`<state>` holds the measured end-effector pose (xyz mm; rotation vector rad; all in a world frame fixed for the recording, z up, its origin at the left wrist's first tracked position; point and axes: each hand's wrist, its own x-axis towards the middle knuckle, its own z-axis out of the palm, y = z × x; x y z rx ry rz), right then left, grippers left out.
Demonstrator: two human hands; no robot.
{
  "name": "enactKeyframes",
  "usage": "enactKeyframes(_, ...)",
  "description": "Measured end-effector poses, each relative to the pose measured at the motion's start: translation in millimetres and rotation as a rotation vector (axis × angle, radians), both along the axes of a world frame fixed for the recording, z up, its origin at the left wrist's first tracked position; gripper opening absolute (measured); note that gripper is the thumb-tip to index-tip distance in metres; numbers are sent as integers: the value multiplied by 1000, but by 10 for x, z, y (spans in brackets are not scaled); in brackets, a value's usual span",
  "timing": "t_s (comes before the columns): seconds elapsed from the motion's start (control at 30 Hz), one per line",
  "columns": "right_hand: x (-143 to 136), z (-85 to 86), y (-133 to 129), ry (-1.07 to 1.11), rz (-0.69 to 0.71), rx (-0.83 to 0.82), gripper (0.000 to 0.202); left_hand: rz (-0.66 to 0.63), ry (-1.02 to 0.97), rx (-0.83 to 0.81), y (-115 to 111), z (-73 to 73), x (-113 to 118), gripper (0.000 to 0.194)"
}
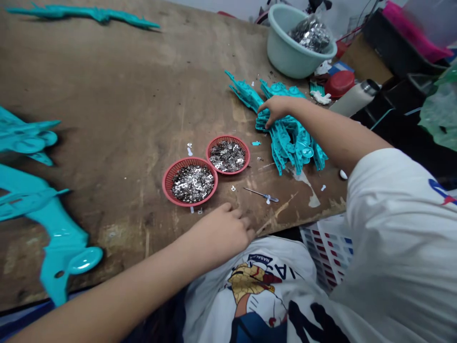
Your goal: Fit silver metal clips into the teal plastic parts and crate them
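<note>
My right hand (276,110) reaches onto a heap of turquoise plastic parts (291,143), thumb and fingers closed on one of the pieces at its near left. My left hand (228,228) rests by the front edge with its fingers curled under. Its palm is hidden, so I cannot see whether anything is inside. Beyond it, two red baskets, a nearer one (165,189) and a farther one (247,164), touch each other and hold small shiny metal pieces. A thin screwdriver-like tool (269,197) with a translucent handle lies between my left hand and the heap.
Larger turquoise parts (60,214) lie at the left, and a long one (100,15) lies at the far left. A pale basin (289,57) with a bag of metal pieces stands at the back. A bottle (353,100) and a red bowl (340,84) are on the right.
</note>
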<state>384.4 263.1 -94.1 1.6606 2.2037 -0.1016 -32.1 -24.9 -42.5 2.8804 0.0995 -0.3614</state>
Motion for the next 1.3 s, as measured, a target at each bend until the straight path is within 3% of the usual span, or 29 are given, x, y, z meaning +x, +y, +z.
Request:
enactKeyframes(0.1, -23, 28, -27, 1, -58, -63, 98, 11, 35, 10, 30, 65, 18, 14)
enactKeyframes(0.23, -10, 121, -35, 39, -61, -20, 104, 18, 52, 29, 66, 96, 15, 12)
enactKeyframes(0.6, -211, 37, -259, -73, -52, -67, 85, 17, 77, 55, 60, 102, 45, 10)
enactKeyframes(0.97, -448, -55, -415, -58, -57, 10, 86, 27, -12, 51, 58, -72, -42, 6)
enactKeyframes(1.13, -390, 51, -362, 46, -72, 45, 95, 41, -106, 44, 68, -151, -83, 9)
enactKeyframes(1.3, -325, 104, -339, 69, -136, 103, 105, 39, -70, 45, 76, -120, -71, 10)
